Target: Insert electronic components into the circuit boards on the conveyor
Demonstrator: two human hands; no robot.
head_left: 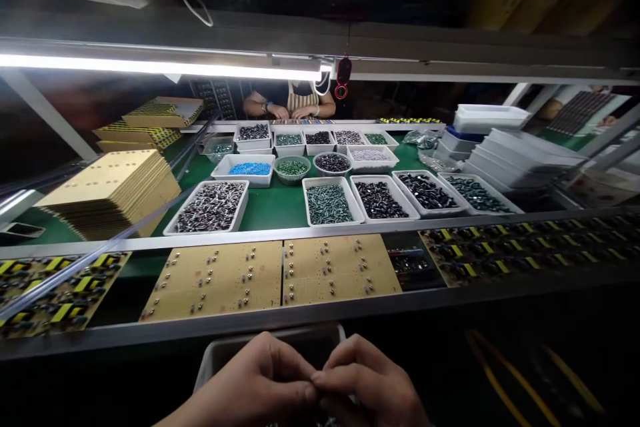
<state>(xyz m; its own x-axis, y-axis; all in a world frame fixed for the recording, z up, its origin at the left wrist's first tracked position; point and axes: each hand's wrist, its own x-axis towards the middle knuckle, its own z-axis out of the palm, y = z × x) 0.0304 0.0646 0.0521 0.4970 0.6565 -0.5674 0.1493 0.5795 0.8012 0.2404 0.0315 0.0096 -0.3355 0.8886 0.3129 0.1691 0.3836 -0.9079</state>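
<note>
At the bottom of the head view, my left hand (263, 380) and my right hand (373, 383) meet with their fingertips pinched together. Whatever is between the fingers is too small or too hidden to name. Below them sits a grey bin (215, 353), mostly covered by my hands, with small metallic parts just showing inside. Beyond the hands, a tan circuit board (220, 280) and a second tan board (340, 273) lie side by side on the rail, each bearing a few small components. Neither hand touches the boards.
White trays of small components, such as a tray (173, 223) at front left, stand on the green table (265, 207). Stacked tan boards (110, 193) rise at left. Filled boards (530, 247) lie right on the rail. Yellow-handled pliers (500, 373) lie lower right. A co-worker (290, 103) sits opposite.
</note>
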